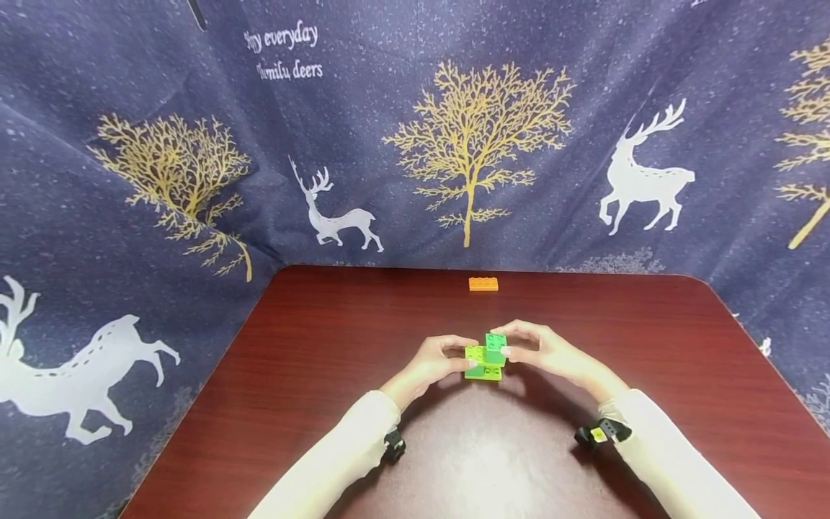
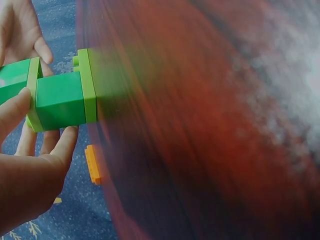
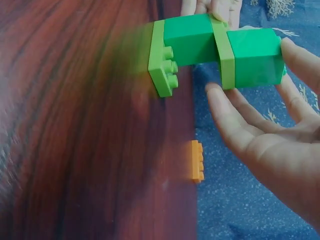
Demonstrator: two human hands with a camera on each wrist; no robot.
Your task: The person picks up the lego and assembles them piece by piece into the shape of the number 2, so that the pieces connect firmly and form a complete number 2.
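While both hands hold it: green brick stack [image 1: 488, 356] sits mid-counter [image 1: 324, 375]
Fingers: left hand [image 1: 433, 362] and right hand [image 1: 546, 351] both pinching the stack
Room: navy deer curtain [image 1: 324, 144]
Wrist views only: stack's alternating layers; orange brick [image 3: 197, 160] at the counter edge

Red-brown table [image 1: 324, 375] with orange brick [image 1: 483, 284]
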